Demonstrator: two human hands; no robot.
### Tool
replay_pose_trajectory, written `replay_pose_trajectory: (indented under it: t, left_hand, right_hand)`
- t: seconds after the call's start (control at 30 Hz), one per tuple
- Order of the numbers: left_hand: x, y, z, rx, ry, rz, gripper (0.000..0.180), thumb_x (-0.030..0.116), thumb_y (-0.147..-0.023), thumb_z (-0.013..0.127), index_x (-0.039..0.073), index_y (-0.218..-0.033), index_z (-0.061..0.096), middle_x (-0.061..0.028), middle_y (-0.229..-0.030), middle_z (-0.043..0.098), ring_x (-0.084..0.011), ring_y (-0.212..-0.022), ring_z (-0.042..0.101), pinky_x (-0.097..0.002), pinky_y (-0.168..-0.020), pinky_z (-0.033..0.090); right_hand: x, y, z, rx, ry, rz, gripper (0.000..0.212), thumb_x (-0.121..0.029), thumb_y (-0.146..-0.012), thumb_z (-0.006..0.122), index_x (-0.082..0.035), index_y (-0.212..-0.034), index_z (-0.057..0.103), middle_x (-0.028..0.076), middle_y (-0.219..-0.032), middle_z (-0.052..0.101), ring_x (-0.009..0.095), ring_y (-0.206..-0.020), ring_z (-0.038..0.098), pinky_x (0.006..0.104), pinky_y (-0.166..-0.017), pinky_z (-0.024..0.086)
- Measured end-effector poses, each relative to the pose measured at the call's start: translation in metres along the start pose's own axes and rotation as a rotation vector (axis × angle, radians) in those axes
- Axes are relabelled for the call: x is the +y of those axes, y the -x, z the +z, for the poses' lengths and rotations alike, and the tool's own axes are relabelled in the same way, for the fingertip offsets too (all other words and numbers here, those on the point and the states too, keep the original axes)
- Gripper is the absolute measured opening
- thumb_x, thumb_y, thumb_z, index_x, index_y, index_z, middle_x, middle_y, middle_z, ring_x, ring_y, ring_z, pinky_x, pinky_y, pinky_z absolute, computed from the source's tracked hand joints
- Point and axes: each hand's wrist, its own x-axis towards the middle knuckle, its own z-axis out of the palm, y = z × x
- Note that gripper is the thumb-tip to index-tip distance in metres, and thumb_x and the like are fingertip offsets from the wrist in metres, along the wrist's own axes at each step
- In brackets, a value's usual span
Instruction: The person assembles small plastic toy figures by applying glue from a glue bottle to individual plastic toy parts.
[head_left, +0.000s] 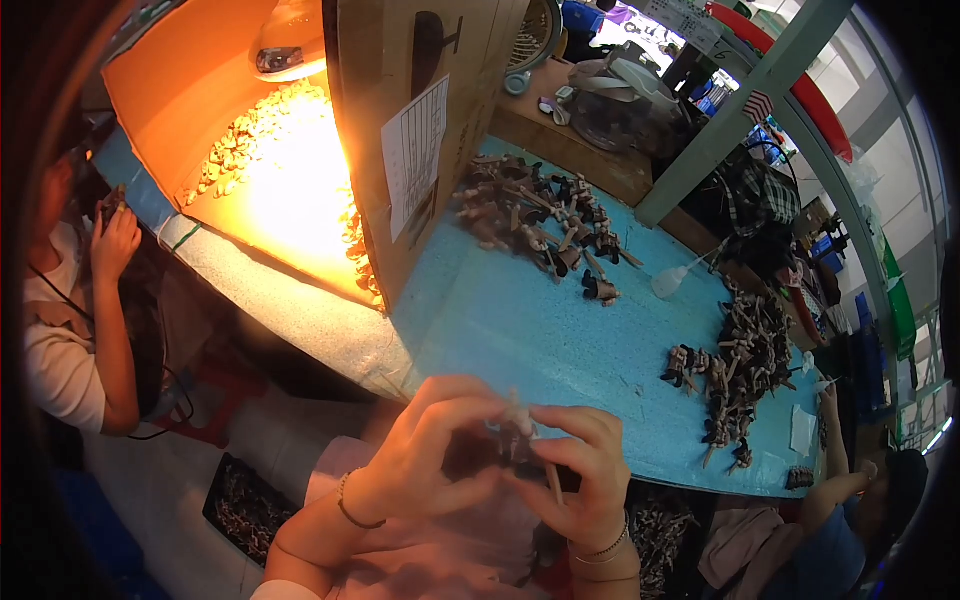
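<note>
Close to the table's near edge, my left hand (432,448) and my right hand (588,462) meet around a small figurine (518,432). Fingertips of both hands pinch it from either side. Its top is pale and its lower part dark; blur and my fingers hide the details. A thin light-coloured stick (553,482) runs down beside my right fingers. Similar small brown and dark figurines lie in a pile (545,215) beyond my hands. Another heap of figurines (745,350) spreads over the right side of the blue tabletop (500,335).
A cardboard box (400,150) under a bright lamp (288,45) holds many small pieces at the left. A clear squeeze bottle (672,280) lies between the heaps. A green post (740,115) rises behind. Co-workers sit left (75,330) and right (840,530). Bins of figurines (245,505) stand below.
</note>
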Motion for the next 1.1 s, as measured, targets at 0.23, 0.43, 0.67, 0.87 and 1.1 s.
replay_pose_trajectory:
  t: [0.23,0.43,0.67,0.87,1.1]
  left_hand:
    - [-0.008,0.006,-0.002,0.006,-0.024,0.142,0.067,0.006,-0.056,0.078,0.007,-0.113,0.044,-0.0148,-0.106,0.048,-0.0270,-0.093,0.050,-0.0362,-0.077,0.045]
    - [-0.009,0.001,0.005,-0.035,-0.091,0.163,0.063,0.007,-0.057,0.078,0.009,-0.112,0.046,-0.0144,-0.104,0.050,-0.0270,-0.090,0.051,-0.0355,-0.075,0.045]
    - [-0.006,-0.005,0.017,-0.074,-0.247,-0.058,0.054,0.003,-0.061,0.072,0.004,-0.110,0.050,-0.0156,-0.103,0.051,-0.0277,-0.085,0.053,-0.0366,-0.073,0.046]
    - [-0.019,-0.027,0.022,-0.240,-0.280,-0.062,0.045,0.001,-0.067,0.066,0.002,-0.110,0.051,-0.0156,-0.105,0.051,-0.0299,-0.087,0.053,-0.0368,-0.075,0.045]
    - [-0.073,-0.085,0.060,-0.323,-0.579,0.152,0.029,0.007,-0.074,0.063,0.001,-0.101,0.054,-0.0159,-0.107,0.050,-0.0338,-0.097,0.050,-0.0387,-0.083,0.041]
  right_hand:
    - [-0.009,0.008,-0.007,0.041,0.178,-0.239,0.035,-0.011,-0.056,0.072,-0.017,-0.090,0.068,0.003,-0.091,0.052,0.018,-0.079,0.056,0.0272,-0.058,0.041]
    - [-0.003,0.017,-0.014,-0.034,0.265,-0.229,0.038,-0.012,-0.058,0.073,-0.016,-0.095,0.064,0.002,-0.088,0.054,0.018,-0.078,0.055,0.0294,-0.063,0.043]
    - [0.079,0.045,-0.052,0.460,0.294,0.364,0.030,-0.006,-0.069,0.074,-0.004,-0.094,0.056,0.006,-0.086,0.062,0.017,-0.074,0.059,0.0267,-0.068,0.047]
    - [0.192,0.094,-0.196,0.972,0.711,0.567,0.028,-0.018,-0.079,0.070,-0.002,-0.097,0.055,0.008,-0.085,0.062,0.018,-0.073,0.059,0.0279,-0.063,0.046]
    - [0.241,0.137,-0.239,0.738,1.257,0.796,0.034,-0.030,-0.077,0.068,-0.002,-0.094,0.058,0.013,-0.091,0.057,0.032,-0.087,0.053,0.0423,-0.078,0.042]
